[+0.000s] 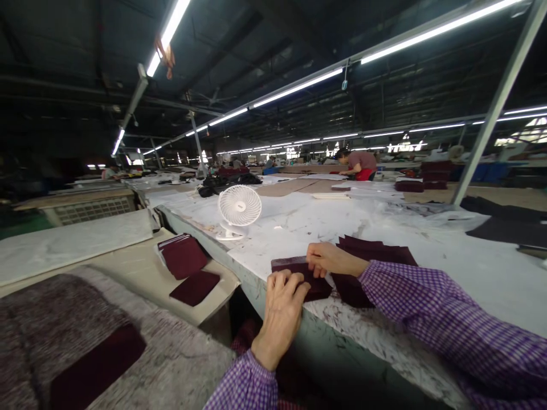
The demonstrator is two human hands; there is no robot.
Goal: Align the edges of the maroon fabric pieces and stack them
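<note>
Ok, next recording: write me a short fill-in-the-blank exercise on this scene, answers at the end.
The left hand and right hand are at dark maroon pieces on a tabletop coloured ____.
The white device standing beyond them is a ____.
The purple-and-white sleeves have a ____ pattern.
The hand nearer the picture's bottom edge is the ____ one.

Missing words: white; fan; checked; left.

Maroon piece [318, 289]: partly hidden by left fingers [278, 279] | right sleeve [448, 302]: cut off, right edge | distant person [360, 161]: details too small
</note>
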